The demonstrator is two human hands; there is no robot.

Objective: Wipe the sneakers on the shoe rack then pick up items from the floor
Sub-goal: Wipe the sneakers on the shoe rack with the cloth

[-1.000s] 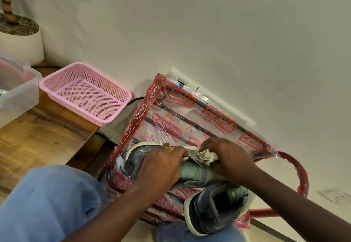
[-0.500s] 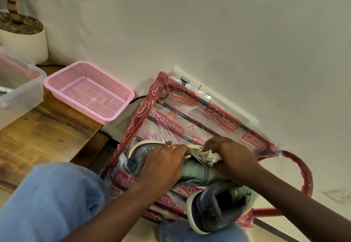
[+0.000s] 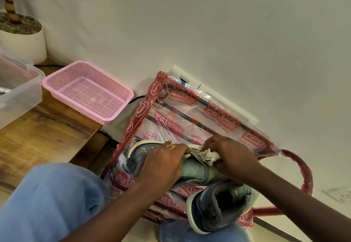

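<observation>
The left hand (image 3: 163, 163), a ring on one finger, curls over a grey-green sneaker (image 3: 195, 171) and grips it. The right hand (image 3: 234, 158) bunches a white cloth (image 3: 211, 155) in its fingers and presses it against the shoe's upper. This white-soled sneaker rests on a shoe rack (image 3: 150, 104) wrapped in clear, red-printed plastic. Its mate (image 3: 218, 209) sits just nearer, with its opening facing up. To the left, a wooden table (image 3: 47, 133) holds a pink basket (image 3: 89, 93), a clear box (image 3: 20, 91) and a plant pot (image 3: 24, 44). A pale wall (image 3: 209, 32) stands behind.
</observation>
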